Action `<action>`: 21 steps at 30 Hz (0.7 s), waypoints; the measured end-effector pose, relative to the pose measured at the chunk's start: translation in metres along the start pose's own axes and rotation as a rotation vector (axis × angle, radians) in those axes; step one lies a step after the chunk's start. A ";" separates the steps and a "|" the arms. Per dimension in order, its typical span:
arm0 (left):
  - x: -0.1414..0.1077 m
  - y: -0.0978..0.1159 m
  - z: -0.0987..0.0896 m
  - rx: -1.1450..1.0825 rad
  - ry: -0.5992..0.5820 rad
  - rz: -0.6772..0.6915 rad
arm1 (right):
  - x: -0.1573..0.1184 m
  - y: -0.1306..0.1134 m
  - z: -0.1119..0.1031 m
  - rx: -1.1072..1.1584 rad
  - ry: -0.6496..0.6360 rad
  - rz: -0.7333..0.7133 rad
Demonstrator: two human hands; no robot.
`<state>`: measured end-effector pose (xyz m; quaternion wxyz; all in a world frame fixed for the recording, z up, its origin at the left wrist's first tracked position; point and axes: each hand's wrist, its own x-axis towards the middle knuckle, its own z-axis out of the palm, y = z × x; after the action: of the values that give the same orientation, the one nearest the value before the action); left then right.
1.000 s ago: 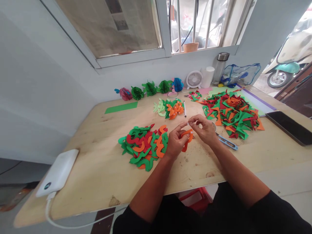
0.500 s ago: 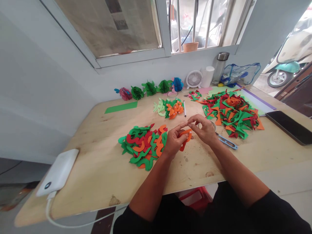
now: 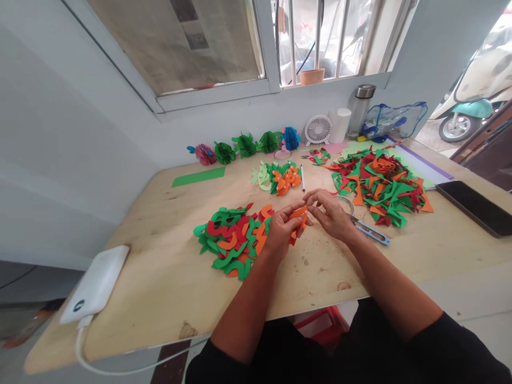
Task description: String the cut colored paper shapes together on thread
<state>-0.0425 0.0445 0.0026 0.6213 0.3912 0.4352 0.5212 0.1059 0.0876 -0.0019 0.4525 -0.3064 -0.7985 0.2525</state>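
Observation:
My left hand (image 3: 285, 228) is closed around an orange paper cut-out (image 3: 299, 217), its thumb lying over the paper. My right hand (image 3: 326, 212) pinches at the upper right edge of the same piece, and the fingertips of both hands meet there. Small pale spots show on the orange paper. Just left of my left hand lies a heap of curvy green, red and orange paper cut-outs (image 3: 230, 240), partly covered by that hand. Behind my hands is a smaller group of orange and green cut-outs (image 3: 287, 178), with a white pen (image 3: 303, 178) beside it.
Right of my hands lie a ring-shaped roll (image 3: 347, 202) and a blue slotted tool (image 3: 372, 233). Beyond them spreads a pile of paper scraps (image 3: 384, 184), with a phone (image 3: 476, 208) further right. Folded paper figures (image 3: 245, 145) and a small fan (image 3: 318, 129) line the wall.
Both hands have shifted slightly left. The orange piece has turned from an open curve to a flatter, more upright shape, and my right fingertips have come onto its edge.

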 end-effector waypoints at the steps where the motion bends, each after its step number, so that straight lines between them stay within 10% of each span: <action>1: 0.001 0.000 -0.001 -0.008 -0.001 -0.003 | 0.000 0.000 0.000 0.000 0.002 -0.003; 21: 0.000 -0.002 0.001 0.003 -0.076 0.011 | 0.000 0.004 0.001 0.108 0.090 0.155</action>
<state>-0.0412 0.0446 0.0010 0.6340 0.4140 0.4099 0.5086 0.1062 0.0897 -0.0049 0.4827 -0.3534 -0.7366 0.3156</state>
